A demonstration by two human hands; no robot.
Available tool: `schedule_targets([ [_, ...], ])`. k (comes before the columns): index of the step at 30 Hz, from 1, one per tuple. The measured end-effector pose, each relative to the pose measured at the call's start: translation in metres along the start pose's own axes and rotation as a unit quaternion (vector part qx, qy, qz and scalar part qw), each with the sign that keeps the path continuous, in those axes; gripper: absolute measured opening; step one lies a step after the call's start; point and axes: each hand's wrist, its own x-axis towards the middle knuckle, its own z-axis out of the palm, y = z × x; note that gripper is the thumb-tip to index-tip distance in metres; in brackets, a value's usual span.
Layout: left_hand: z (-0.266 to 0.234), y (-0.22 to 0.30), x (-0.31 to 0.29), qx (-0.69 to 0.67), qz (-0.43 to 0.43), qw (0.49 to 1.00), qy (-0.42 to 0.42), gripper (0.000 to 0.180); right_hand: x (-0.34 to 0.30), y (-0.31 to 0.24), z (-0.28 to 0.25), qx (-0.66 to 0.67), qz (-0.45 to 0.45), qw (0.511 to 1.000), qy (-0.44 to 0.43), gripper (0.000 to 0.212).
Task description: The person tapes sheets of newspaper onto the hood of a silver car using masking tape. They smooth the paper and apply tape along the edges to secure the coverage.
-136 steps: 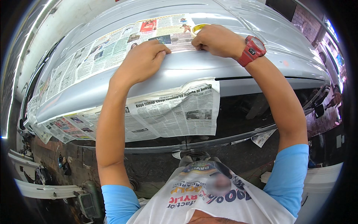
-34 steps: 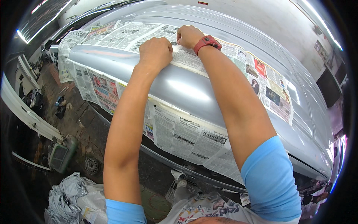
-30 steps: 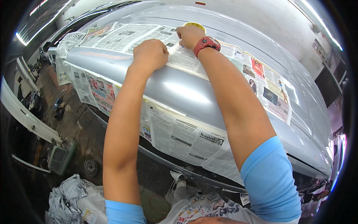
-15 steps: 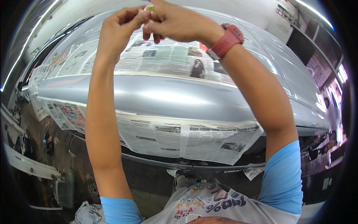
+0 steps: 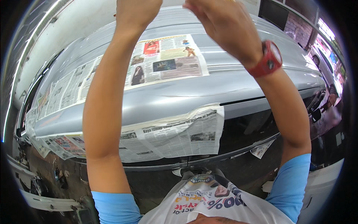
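Observation:
Both my hands are raised over the silver roof (image 5: 164, 99) of a vehicle. My left hand (image 5: 137, 15) is cut off by the upper edge, so its fingers are hidden. To its right, my right hand (image 5: 229, 30) is blurred and partly out of view; whatever its fingertips hold does not show. A red watch (image 5: 267, 59) circles my right wrist. Below the hands, newspaper sheets (image 5: 181, 68) cover the left part of the roof. More newspaper (image 5: 171, 140) hangs along the near side over the windows, its upper edge lined with a pale strip.
Right of the hanging paper, a dark window (image 5: 248, 127) shows bare. A loose paper scrap (image 5: 262, 148) sticks out low on the near side. White panels (image 5: 48, 201) and clutter lie at the lower left. Another vehicle (image 5: 326, 61) stands outside at the far right.
My hands have moved apart and upward, the right one going right. The small yellowish item between my fingers is now out of sight. My view has shifted rightward along the roof.

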Motion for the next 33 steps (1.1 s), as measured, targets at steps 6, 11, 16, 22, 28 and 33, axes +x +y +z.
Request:
schedule_targets([
  [6,0.094,-0.113,0.012,0.132,-0.007,0.975,-0.179,0.037,-0.157,-0.034,-0.116,0.012,0.051,0.996,0.077,0.026],
  [11,0.192,-0.133,0.001,0.171,-0.082,0.942,-0.276,0.040,-0.353,-0.066,-0.186,-0.050,0.307,0.929,0.201,0.022],
  [16,0.238,-0.159,0.005,0.246,-0.085,0.915,-0.308,0.045,-0.534,-0.121,-0.241,-0.257,0.632,0.726,0.086,0.030],
  [22,0.249,-0.208,0.016,0.317,-0.131,0.836,-0.429,0.063,-0.654,-0.199,-0.257,-0.331,0.721,0.608,0.006,0.037],
  [28,0.269,-0.189,-0.003,0.465,-0.211,0.803,-0.309,0.110,-0.603,-0.176,-0.258,-0.371,0.664,0.638,-0.122,0.035],
  [33,0.271,-0.189,-0.009,0.518,-0.054,0.790,-0.322,0.067,-0.584,-0.125,-0.251,-0.275,0.690,0.659,-0.120,0.033],
])
